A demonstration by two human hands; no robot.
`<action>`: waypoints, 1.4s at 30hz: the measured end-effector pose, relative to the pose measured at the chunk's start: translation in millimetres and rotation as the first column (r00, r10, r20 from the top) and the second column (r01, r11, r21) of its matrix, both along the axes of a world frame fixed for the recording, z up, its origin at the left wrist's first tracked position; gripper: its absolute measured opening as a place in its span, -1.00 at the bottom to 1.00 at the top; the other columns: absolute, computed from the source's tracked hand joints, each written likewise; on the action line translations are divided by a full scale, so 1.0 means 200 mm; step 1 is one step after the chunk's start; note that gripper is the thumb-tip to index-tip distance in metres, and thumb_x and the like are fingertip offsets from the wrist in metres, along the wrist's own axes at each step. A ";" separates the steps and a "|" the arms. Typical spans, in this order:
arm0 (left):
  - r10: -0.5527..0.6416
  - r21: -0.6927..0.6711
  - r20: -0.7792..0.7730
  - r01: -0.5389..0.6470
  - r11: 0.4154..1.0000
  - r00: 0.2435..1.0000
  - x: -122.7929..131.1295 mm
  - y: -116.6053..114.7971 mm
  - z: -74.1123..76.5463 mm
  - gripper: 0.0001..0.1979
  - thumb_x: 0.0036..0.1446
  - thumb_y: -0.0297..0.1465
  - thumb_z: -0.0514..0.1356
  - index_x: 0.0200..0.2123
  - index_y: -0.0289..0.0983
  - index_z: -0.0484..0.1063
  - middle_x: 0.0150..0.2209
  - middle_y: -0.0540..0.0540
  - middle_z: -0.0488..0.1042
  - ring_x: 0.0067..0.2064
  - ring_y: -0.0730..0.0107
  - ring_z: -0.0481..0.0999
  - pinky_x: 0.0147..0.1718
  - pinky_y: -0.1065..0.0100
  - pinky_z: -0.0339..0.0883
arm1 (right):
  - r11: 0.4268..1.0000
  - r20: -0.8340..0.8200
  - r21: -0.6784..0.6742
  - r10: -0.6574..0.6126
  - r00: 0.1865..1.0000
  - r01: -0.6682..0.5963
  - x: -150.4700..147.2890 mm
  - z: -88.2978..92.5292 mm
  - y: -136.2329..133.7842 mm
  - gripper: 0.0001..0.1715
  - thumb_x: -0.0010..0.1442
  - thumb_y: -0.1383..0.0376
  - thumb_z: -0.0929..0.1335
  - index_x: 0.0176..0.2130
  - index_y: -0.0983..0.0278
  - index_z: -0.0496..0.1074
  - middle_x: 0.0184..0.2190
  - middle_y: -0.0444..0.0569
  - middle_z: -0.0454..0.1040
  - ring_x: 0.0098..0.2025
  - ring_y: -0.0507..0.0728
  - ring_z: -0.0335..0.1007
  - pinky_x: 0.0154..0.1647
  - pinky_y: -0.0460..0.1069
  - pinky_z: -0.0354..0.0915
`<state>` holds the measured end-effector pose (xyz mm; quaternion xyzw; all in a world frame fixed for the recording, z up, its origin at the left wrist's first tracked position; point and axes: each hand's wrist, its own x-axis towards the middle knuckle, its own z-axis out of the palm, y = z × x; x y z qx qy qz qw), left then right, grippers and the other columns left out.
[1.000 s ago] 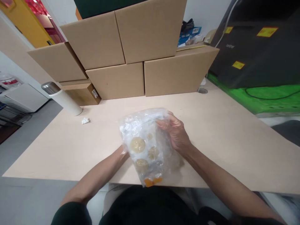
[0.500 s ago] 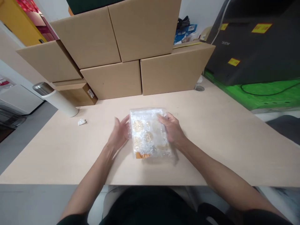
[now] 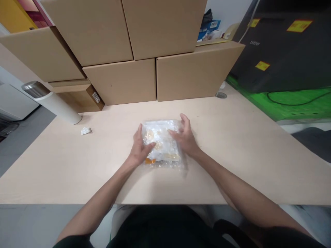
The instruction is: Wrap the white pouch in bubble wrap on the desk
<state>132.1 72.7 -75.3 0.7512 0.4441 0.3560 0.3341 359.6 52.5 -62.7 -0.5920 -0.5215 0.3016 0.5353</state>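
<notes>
A flat package wrapped in clear bubble wrap [image 3: 162,144] is near the middle of the table, with pale round marks and an orange patch at its lower left corner. My left hand [image 3: 140,148] grips its left side, the thumb over the top face and the fingers along the edge. At the right side, my right hand [image 3: 186,138] has its fingers spread and slightly blurred, the thumb reaching over the wrap. Whether the package rests fully on the table or is slightly lifted is unclear.
Cardboard boxes [image 3: 121,82] are stacked along the back of the table [image 3: 232,155]. A white bottle with a metal cap [image 3: 58,106] and a crumpled white scrap [image 3: 86,131] are at left. A dark machine [image 3: 279,62] stands on a green base [image 3: 302,103] at right.
My left hand has closed on the package's left side, its thumb now on top. My right hand has loosened its grip, fingers spreading. The view has shifted slightly.
</notes>
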 end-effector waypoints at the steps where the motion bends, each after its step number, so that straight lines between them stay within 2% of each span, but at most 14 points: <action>1: 0.003 0.112 -0.119 0.010 0.994 0.993 -0.01 0.01 0.00 -0.11 0.27 -0.18 0.21 0.46 -0.05 -0.30 0.49 -0.29 -0.30 0.47 -0.20 -0.20 0.31 -0.24 -0.01 | 0.996 0.153 0.061 0.048 0.987 -0.058 0.01 0.00 0.00 -0.18 0.22 -0.03 0.36 0.35 0.07 0.08 0.45 0.08 -0.06 0.47 0.36 -0.18 0.37 0.41 -0.02; 3: -0.021 0.267 -0.329 0.114 0.957 0.944 -0.03 0.03 0.03 -0.29 0.35 -0.24 0.12 0.45 -0.03 -0.14 0.50 -0.21 -0.38 0.48 -0.14 -0.32 0.34 -0.22 -0.13 | 0.965 0.418 0.100 0.180 0.890 -0.242 0.02 -0.01 -0.01 -0.41 0.39 0.03 0.16 0.33 0.06 0.17 0.43 0.01 0.04 0.49 0.30 -0.22 0.42 0.41 -0.17; 5: -0.100 0.301 -0.498 0.279 0.912 0.862 -0.05 0.04 0.06 -0.44 0.43 -0.30 -0.04 0.44 -0.05 -0.07 0.50 -0.18 -0.26 0.49 -0.01 -0.26 0.37 -0.15 -0.19 | 0.922 0.578 0.024 0.301 0.758 -0.386 0.02 -0.01 -0.03 -0.38 0.44 0.02 0.06 0.36 0.10 0.17 0.41 0.04 0.13 0.49 0.30 -0.19 0.42 0.41 -0.19; 8: -0.217 0.229 -0.636 0.450 0.863 0.740 -0.09 0.07 0.09 -0.46 0.47 -0.25 -0.16 0.45 -0.08 -0.10 0.48 -0.18 -0.13 0.48 0.12 -0.14 0.39 -0.06 -0.21 | 0.898 0.675 -0.102 0.378 0.634 -0.427 0.04 -0.01 -0.06 -0.08 0.33 -0.21 0.14 0.44 0.23 -0.02 0.46 0.16 -0.06 0.50 0.38 -0.29 0.42 0.41 -0.20; 10: -0.270 0.207 -0.657 0.514 0.833 0.703 -0.12 0.08 0.10 -0.43 0.44 -0.12 -0.15 0.45 -0.04 -0.08 0.49 -0.15 -0.16 0.48 0.06 -0.14 0.39 -0.12 -0.30 | 0.886 0.694 -0.173 0.419 0.585 -0.430 0.06 -0.01 -0.08 0.12 0.22 -0.32 0.19 0.46 0.23 -0.15 0.49 0.19 -0.21 0.50 0.42 -0.39 0.42 0.42 -0.24; 12: -0.325 0.202 -0.637 0.559 0.805 0.699 -0.14 0.10 0.10 -0.37 0.37 0.01 -0.06 0.43 0.05 -0.05 0.50 -0.08 -0.23 0.48 -0.04 -0.17 0.38 -0.20 -0.39 | 0.867 0.690 -0.239 0.469 0.552 -0.438 0.08 -0.01 -0.09 0.19 0.16 -0.36 0.21 0.47 0.15 -0.21 0.50 0.14 -0.32 0.50 0.43 -0.47 0.42 0.42 -0.28; 17: -0.436 0.117 -0.576 0.597 0.793 0.691 -0.17 0.12 0.09 -0.31 0.25 0.03 0.15 0.39 0.25 -0.02 0.50 0.06 -0.35 0.47 -0.18 -0.20 0.33 -0.30 -0.53 | 0.830 0.644 -0.306 0.541 0.541 -0.466 0.13 -0.01 -0.11 0.21 0.07 -0.34 0.34 0.46 -0.08 -0.23 0.51 -0.05 -0.47 0.49 0.50 -0.55 0.42 0.43 -0.33; 24: -0.489 0.035 -0.497 0.579 0.814 0.717 -0.16 0.14 0.09 -0.34 0.20 -0.02 0.23 0.34 0.23 0.14 0.49 0.08 -0.26 0.47 -0.20 -0.16 0.32 -0.33 -0.56 | 0.827 0.634 -0.277 0.539 0.554 -0.489 0.13 -0.01 -0.11 0.14 0.11 -0.28 0.36 0.45 -0.04 -0.15 0.51 0.01 -0.36 0.50 0.47 -0.43 0.42 0.42 -0.34; 26: -0.486 0.059 -0.487 0.583 0.810 0.726 -0.16 0.13 0.08 -0.30 0.21 -0.03 0.23 0.37 0.21 0.07 0.49 0.04 -0.28 0.47 -0.20 -0.16 0.32 -0.31 -0.57 | 0.829 0.630 -0.303 0.545 0.554 -0.470 0.13 0.00 -0.11 0.13 0.12 -0.29 0.35 0.44 -0.01 -0.13 0.51 0.04 -0.34 0.50 0.47 -0.43 0.42 0.43 -0.35; 30: -0.506 0.039 -0.418 0.572 0.819 0.754 -0.17 0.13 0.10 0.00 0.21 0.01 0.21 0.45 0.05 -0.42 0.49 -0.11 -0.29 0.48 -0.12 -0.22 0.37 -0.20 -0.48 | 0.810 0.599 -0.370 0.583 0.549 -0.455 0.14 0.03 -0.11 0.17 0.09 -0.31 0.35 0.45 0.01 -0.12 0.51 0.03 -0.38 0.49 0.50 -0.49 0.41 0.45 -0.39; 31: -0.521 0.016 -0.398 0.574 0.819 0.755 -0.18 0.13 0.10 0.03 0.21 0.02 0.21 0.45 0.01 -0.47 0.49 -0.13 -0.31 0.48 -0.09 -0.24 0.39 -0.16 -0.44 | 0.797 0.589 -0.381 0.599 0.541 -0.468 0.15 0.03 -0.11 0.20 0.08 -0.31 0.35 0.46 0.01 -0.14 0.51 0.02 -0.40 0.49 0.50 -0.51 0.41 0.45 -0.39; 33: -0.533 -0.018 -0.387 0.571 0.820 0.753 -0.18 0.13 0.11 0.02 0.19 0.03 0.22 0.46 0.00 -0.38 0.49 -0.11 -0.34 0.48 -0.09 -0.27 0.40 -0.12 -0.45 | 0.774 0.575 -0.388 0.628 0.525 -0.501 0.18 0.04 -0.11 0.26 0.05 -0.32 0.37 0.46 -0.02 -0.21 0.51 -0.01 -0.42 0.49 0.49 -0.54 0.42 0.44 -0.39; 36: -0.495 -0.013 -0.430 0.543 0.840 0.755 -0.18 0.15 0.10 0.07 0.07 0.08 0.29 0.47 -0.01 -0.24 0.49 -0.14 -0.34 0.48 -0.16 -0.31 0.37 -0.16 -0.58 | 0.758 0.572 -0.379 0.643 0.509 -0.531 0.21 0.02 -0.11 0.37 0.00 -0.32 0.40 0.47 -0.02 -0.34 0.51 -0.01 -0.42 0.50 0.47 -0.54 0.43 0.42 -0.40; 42: -0.470 0.008 -0.488 0.542 0.840 0.736 -0.17 0.19 0.06 0.28 -0.01 0.15 0.31 0.47 -0.20 -0.46 0.48 -0.32 -0.38 0.48 -0.20 -0.31 0.37 -0.15 -0.53 | 0.768 0.588 -0.367 0.628 0.509 -0.524 0.21 -0.03 -0.10 0.51 -0.06 -0.31 0.45 0.48 0.09 -0.41 0.51 0.10 -0.36 0.49 0.48 -0.48 0.43 0.42 -0.37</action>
